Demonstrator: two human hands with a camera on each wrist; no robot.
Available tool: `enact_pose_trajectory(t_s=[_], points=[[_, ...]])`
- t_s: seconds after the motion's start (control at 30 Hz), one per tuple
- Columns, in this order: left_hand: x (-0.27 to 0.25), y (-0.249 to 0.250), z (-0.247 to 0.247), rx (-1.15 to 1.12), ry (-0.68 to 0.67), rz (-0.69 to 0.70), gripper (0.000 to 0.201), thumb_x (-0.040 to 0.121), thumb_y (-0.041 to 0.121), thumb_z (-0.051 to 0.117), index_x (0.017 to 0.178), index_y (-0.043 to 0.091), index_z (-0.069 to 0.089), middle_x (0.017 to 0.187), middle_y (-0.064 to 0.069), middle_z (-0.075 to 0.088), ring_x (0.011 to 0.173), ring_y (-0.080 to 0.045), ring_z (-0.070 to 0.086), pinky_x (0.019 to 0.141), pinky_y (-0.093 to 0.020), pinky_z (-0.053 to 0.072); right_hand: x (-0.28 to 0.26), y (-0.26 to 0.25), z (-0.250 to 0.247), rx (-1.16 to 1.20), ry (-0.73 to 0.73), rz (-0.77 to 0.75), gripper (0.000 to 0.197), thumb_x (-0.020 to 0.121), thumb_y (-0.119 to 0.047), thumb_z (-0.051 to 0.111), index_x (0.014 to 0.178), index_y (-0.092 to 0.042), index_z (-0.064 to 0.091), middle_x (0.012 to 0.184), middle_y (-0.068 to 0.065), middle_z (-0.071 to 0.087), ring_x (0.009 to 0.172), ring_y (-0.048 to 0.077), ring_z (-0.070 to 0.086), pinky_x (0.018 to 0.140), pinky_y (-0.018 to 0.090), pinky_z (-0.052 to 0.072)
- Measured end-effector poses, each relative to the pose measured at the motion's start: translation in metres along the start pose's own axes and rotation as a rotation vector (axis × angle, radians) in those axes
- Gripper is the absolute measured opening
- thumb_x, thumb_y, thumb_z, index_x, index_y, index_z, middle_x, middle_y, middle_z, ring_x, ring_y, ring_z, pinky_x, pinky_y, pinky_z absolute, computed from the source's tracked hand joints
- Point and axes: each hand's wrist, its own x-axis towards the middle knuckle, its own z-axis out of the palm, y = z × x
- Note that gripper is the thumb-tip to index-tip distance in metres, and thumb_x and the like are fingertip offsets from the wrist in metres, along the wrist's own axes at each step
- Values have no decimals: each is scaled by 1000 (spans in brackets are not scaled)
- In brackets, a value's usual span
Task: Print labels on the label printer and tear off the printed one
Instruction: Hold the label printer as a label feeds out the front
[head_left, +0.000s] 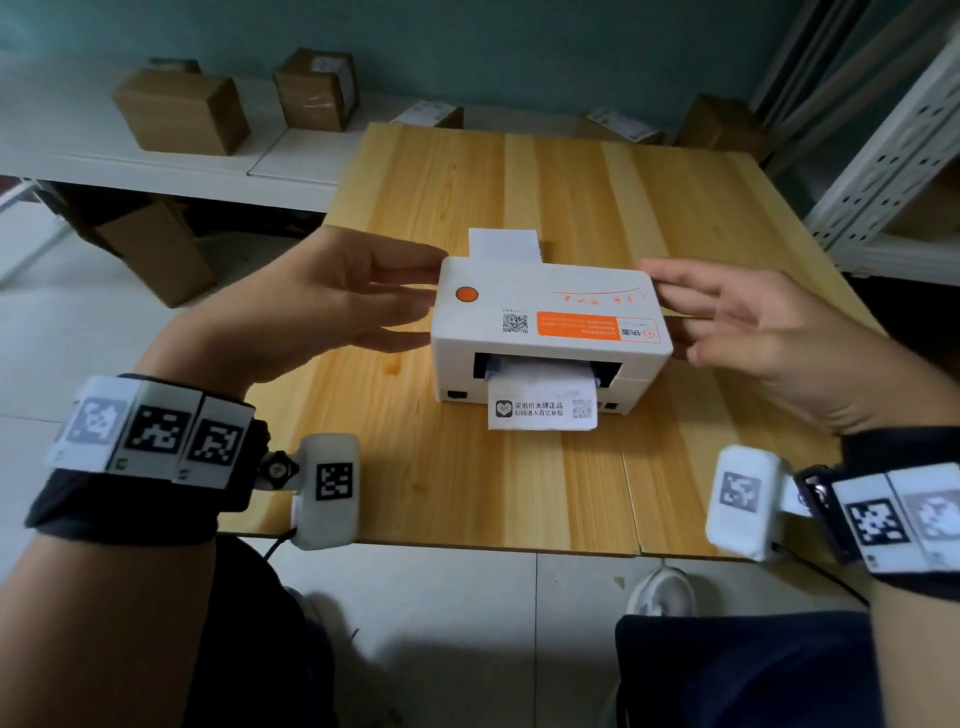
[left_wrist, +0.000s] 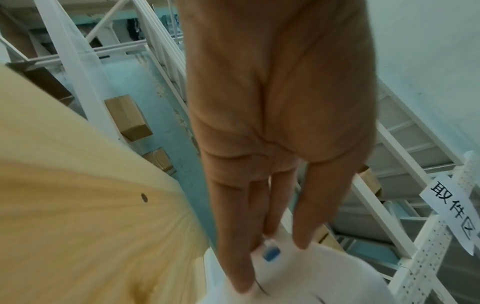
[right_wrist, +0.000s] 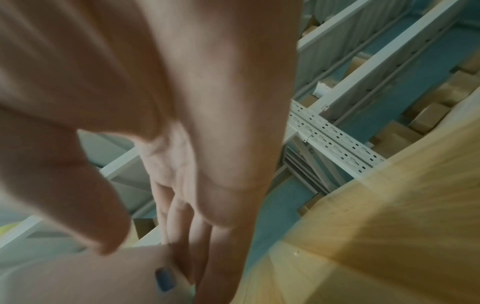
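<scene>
A white label printer (head_left: 550, 322) with an orange button (head_left: 466, 294) stands in the middle of the wooden table (head_left: 467, 493). A printed label (head_left: 543, 408) hangs out of its front slot, still attached. Blank paper (head_left: 504, 244) sticks up behind it. My left hand (head_left: 434, 301) touches the printer's left side with straight fingers, and my right hand (head_left: 662, 306) does the same on the right side. In the left wrist view the left hand (left_wrist: 275, 265) lies by a blue latch (left_wrist: 271, 252) on the printer (left_wrist: 324, 283). The right hand (right_wrist: 158, 267) lies by another blue latch (right_wrist: 165, 279).
Cardboard boxes (head_left: 182, 111) stand on a white bench behind the table, and more sit on the floor at the left. A white perforated metal shelf (head_left: 893, 156) rises at the right. My knees and a shoe (head_left: 662, 592) are below the table's near edge.
</scene>
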Motion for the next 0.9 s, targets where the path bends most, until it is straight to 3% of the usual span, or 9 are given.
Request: enact_pose_trajectory(t_s=[0.07, 0.17, 0.27, 0.33, 0.4, 0.57, 0.67, 0.77, 0.9], points=[[2, 0, 5, 55, 47, 40, 40, 98, 0, 56, 124, 29, 64, 116, 17, 76, 108, -2, 72, 76, -19, 61, 2, 1, 3, -30, 57, -22, 60, 94, 1, 57, 146, -28, 46, 142, -14, 56, 123, -10, 54, 106, 22, 44], [6, 0, 10, 77, 143, 79, 31, 99, 5, 56, 124, 18, 68, 109, 12, 78, 104, 1, 72, 72, -16, 59, 6, 0, 9, -31, 154, -47, 53, 95, 2, 55, 139, -27, 52, 126, -21, 58, 104, -29, 51, 83, 1, 44], [7, 0, 11, 65, 187, 89, 28, 97, 8, 58, 123, 14, 69, 108, 11, 77, 103, -1, 73, 72, -15, 59, 10, 2, 10, -77, 219, -59, 47, 93, -4, 62, 126, -37, 61, 122, -22, 64, 109, -19, 58, 90, 10, 49], [5, -1, 9, 66, 143, 77, 31, 97, 4, 58, 121, 21, 68, 107, 13, 79, 103, 0, 73, 73, -16, 60, 14, 4, 10, -97, 258, -46, 41, 92, -7, 66, 123, -35, 67, 119, -14, 70, 110, -5, 65, 97, 26, 52], [3, -1, 8, 70, 70, 51, 39, 96, -1, 59, 122, 28, 65, 112, 17, 77, 103, -1, 74, 73, -16, 59, 16, 4, 9, -94, 271, -41, 37, 90, -7, 68, 121, -29, 69, 113, -10, 74, 103, 0, 70, 96, 32, 55], [3, -1, 7, 118, 61, 72, 41, 93, 0, 63, 120, 30, 66, 113, 19, 77, 103, -1, 73, 73, -16, 59, 16, 2, 9, -102, 275, -40, 36, 90, -6, 67, 114, -33, 68, 104, -14, 75, 97, -2, 71, 89, 28, 57], [6, -4, 8, 150, 122, 90, 34, 94, 0, 62, 121, 20, 69, 105, 14, 80, 99, -1, 75, 73, -16, 59, 17, 1, 10, -108, 295, -29, 32, 91, -8, 67, 110, -34, 70, 101, -11, 77, 93, 1, 73, 86, 32, 58], [7, -4, 9, 247, 157, 107, 31, 93, 2, 64, 117, 21, 70, 99, 19, 76, 91, 7, 74, 68, -11, 57, 14, -1, 12, -117, 284, -21, 30, 93, -7, 65, 109, -32, 71, 99, -11, 76, 89, -1, 73, 81, 26, 58], [7, -6, 10, 250, 166, 118, 34, 94, 2, 63, 123, 20, 67, 105, 17, 75, 94, 7, 73, 70, -11, 58, 13, -1, 15, -152, 254, -40, 38, 93, -6, 64, 109, -40, 68, 104, -18, 73, 98, -3, 69, 91, 25, 54]])
